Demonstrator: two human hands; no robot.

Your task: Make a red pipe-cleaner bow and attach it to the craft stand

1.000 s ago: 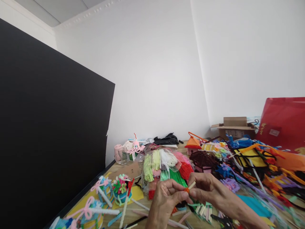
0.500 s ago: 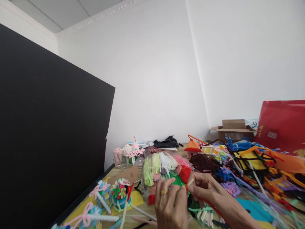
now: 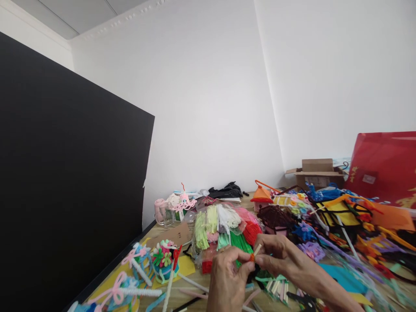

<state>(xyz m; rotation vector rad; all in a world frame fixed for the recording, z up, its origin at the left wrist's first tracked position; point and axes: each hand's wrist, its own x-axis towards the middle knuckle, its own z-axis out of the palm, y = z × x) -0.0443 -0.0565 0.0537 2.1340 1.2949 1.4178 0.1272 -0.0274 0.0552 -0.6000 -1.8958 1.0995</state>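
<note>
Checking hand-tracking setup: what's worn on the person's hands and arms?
The left hand and right hand are bare, with no gloves or tape. The right forearm shows no sleeve, watch or cable.

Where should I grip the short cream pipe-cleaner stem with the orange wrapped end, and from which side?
Pinch the free upper tip of the cream stem, coming from above and to the right: it sticks up clear of the orange wrapped end, which the left hand and right hand crowd from both sides.
</note>
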